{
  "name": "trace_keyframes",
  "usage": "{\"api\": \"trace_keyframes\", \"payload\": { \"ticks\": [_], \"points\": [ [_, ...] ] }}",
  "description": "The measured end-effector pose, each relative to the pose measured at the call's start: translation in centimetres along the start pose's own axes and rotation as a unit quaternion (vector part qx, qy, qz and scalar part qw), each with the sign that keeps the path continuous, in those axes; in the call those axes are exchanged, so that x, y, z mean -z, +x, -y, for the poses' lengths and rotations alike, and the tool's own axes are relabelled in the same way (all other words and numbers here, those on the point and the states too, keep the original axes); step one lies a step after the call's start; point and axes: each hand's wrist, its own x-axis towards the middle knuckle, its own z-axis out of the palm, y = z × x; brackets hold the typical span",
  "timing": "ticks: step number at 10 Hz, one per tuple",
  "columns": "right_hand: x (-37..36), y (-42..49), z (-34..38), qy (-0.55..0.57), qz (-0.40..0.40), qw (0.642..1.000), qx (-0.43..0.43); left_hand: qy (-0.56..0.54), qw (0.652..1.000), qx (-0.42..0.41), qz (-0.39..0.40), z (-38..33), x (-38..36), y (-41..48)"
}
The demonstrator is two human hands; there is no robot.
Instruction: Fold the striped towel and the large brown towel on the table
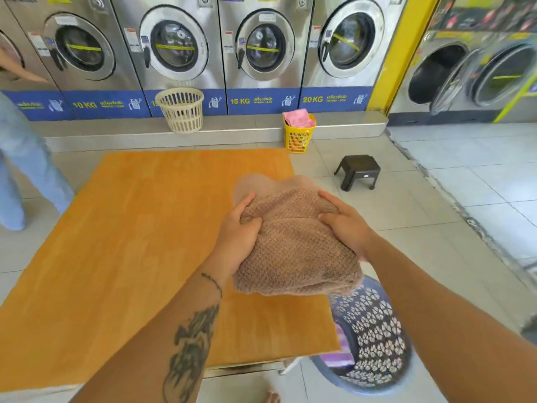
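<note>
1. Head view, hands: the brown towel (293,242) was held bundled between both hands. The left hand (238,228) was closed on its left side, with the thumb laid on top of the cloth. The right hand (343,225) was clasped over its right side, fingers curled into the folds.
2. Head view, towel position: the towel was held lifted over the right edge of the orange wooden surface (139,242). Its near corner hung above the rim of a dark perforated laundry basket (374,330), which stood on the floor just beside the surface. Whether the towel touched the surface could not be told. A thin, paler layer of the cloth was seen sticking out at the far end.
3. Head view, floor beyond the surface: a yellow basket (299,138) was noted near the far right corner, with a pink cloth (297,117) in it. A small black stool (358,171) stood to its right. A cream basket (181,110) was set on the raised step further left.
4. Head view, background: a row of steel washing machines (261,48) lined the far wall, their doors closed. One machine at the right (436,74) was seen with its door swung open.
5. Head view, left edge: the legs of another person in light blue trousers (17,170) were recorded, well apart from the towel.
</note>
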Motion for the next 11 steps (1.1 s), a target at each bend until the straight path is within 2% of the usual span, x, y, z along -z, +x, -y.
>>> {"api": "trace_keyframes", "payload": {
  "ticks": [2,3,4,5,7,9,10,11],
  "points": [
    [9.0,-3.4,-6.6,-0.043,-0.038,0.997,-0.058,0.031,0.997,-0.020,0.068,1.9,-11.5,-0.8],
    [13.1,-3.3,-13.1,-0.053,-0.027,0.994,-0.096,0.058,0.993,0.002,0.101,4.0,-18.8,-0.4],
    [15.1,-2.1,-18.5,-0.069,0.002,0.988,-0.135,0.095,0.989,0.039,0.105,6.4,-23.8,-0.1],
    [15.8,0.9,-28.2,-0.086,0.078,0.973,-0.201,0.137,0.981,0.113,0.074,13.4,-30.4,1.2],
    [11.9,5.8,-43.5,-0.094,0.163,0.940,-0.286,0.162,0.955,0.249,0.015,27.9,-35.8,4.8],
    [8.3,8.6,-52.9,-0.081,0.159,0.937,-0.300,0.165,0.944,0.283,0.027,37.6,-37.6,8.3],
    [7.6,8.8,-54.9,-0.102,0.169,0.930,-0.311,0.197,0.936,0.288,0.051,39.6,-37.8,9.0],
    [7.8,7.8,-55.5,-0.167,0.212,0.907,-0.323,0.245,0.920,0.296,0.078,40.8,-37.8,8.4]
  ]
}}
